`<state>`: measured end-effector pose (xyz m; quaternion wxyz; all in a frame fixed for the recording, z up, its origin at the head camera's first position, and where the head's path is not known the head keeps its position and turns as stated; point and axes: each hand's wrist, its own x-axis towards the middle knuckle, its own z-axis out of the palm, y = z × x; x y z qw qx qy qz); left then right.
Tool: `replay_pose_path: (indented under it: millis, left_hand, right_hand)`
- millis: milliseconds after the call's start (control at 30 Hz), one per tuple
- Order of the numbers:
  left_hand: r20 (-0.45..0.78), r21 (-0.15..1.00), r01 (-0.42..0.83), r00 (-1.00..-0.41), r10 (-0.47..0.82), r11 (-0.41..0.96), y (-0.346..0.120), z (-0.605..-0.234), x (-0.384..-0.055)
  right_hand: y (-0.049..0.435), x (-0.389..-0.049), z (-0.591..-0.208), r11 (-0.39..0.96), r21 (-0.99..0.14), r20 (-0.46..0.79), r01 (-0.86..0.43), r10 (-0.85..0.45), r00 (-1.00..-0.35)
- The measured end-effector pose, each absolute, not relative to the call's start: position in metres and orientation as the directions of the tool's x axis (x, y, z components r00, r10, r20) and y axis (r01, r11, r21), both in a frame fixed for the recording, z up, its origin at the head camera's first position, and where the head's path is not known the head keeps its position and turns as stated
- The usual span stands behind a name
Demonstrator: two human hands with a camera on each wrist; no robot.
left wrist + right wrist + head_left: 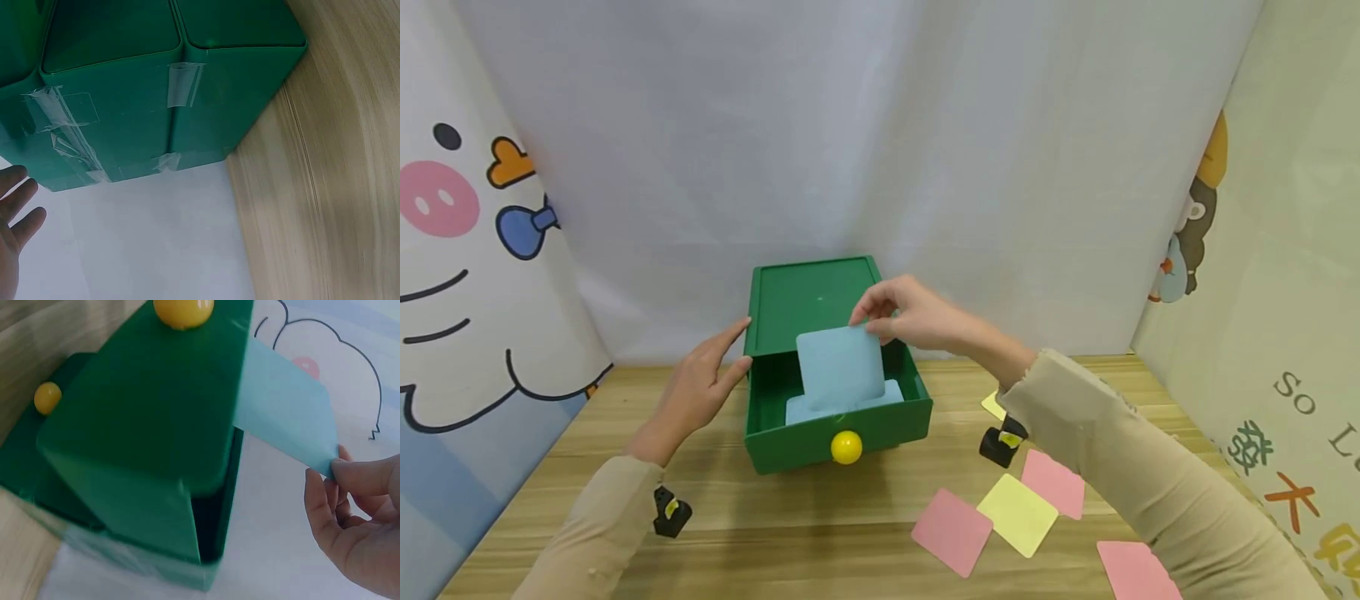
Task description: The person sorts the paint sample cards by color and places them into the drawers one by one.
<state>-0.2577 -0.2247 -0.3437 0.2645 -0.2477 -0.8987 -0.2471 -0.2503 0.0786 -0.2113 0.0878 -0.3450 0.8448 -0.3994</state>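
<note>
A green drawer box (812, 296) stands on the table with its top drawer (797, 454) pulled out, a yellow knob (846, 447) on the front. My right hand (913, 315) pinches a corner of a light blue card (842, 367) between thumb and fingers. That card is tilted up above the drawer, its lower edge close to another blue card (891, 392) lying inside. In the right wrist view the held card (287, 403) rises past the drawer's rim. My left hand (696, 383) is at the box's left side, fingers extended; whether they press it I cannot tell.
Pink cards (952, 533) and yellow cards (1018, 515) lie on the wooden table (820, 550) at the right. Clear tape (185, 84) joins the box's stacked sections. A lower drawer has its own yellow knob (47, 398). A white curtain (760, 125) hangs behind.
</note>
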Motion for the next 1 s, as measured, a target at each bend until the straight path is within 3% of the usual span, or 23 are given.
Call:
replay_pose_path:
  millis: [400,1000]
  left_hand:
    - [0.606,0.304,0.582,-0.729,0.319,0.754,-0.226,-0.344,-0.257]
    - [0.607,0.308,0.584,-0.728,0.318,0.751,-0.225,-0.345,-0.259]
  right_hand:
    - [0.033,-0.242,-0.244,0.443,-0.763,0.059,-0.470,-0.676,-0.734]
    - [0.029,-0.241,-0.268,0.447,-0.748,0.057,-0.491,-0.693,-0.718]
